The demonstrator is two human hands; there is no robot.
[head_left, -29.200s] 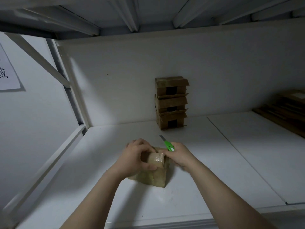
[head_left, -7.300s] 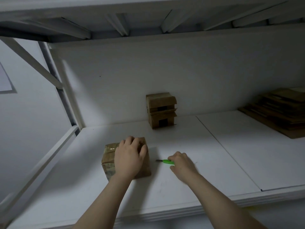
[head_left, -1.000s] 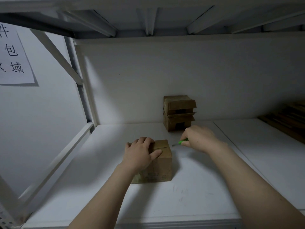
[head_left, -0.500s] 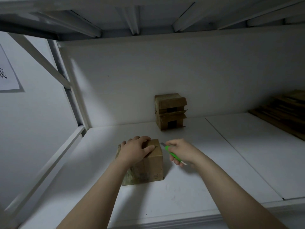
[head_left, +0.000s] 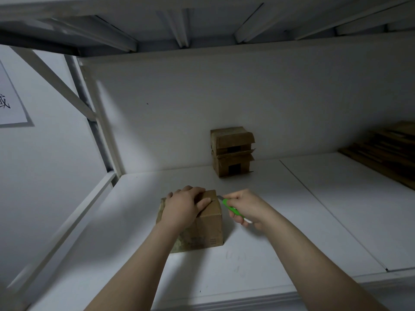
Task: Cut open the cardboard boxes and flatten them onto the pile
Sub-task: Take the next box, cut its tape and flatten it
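A small brown cardboard box [head_left: 207, 230] stands on the white shelf [head_left: 258, 261] in front of me. My left hand [head_left: 184, 206] lies flat on its top and holds it down. My right hand [head_left: 247, 206] grips a green box cutter [head_left: 231, 208], whose blade tip touches the box's upper right edge at the top seam. Two more taped boxes [head_left: 232, 151] are stacked against the back wall. A pile of flattened cardboard [head_left: 386, 151] lies at the far right.
A white shelf frame with a diagonal brace [head_left: 58, 81] runs along the left side. The underside of an upper shelf [head_left: 179, 21] hangs overhead. A paper sign [head_left: 10, 102] hangs on the left wall. A seam [head_left: 332, 216] divides the shelf boards.
The cutter's blade has come up to the box's top right edge. Earlier, the stack at the back went from three boxes to two.
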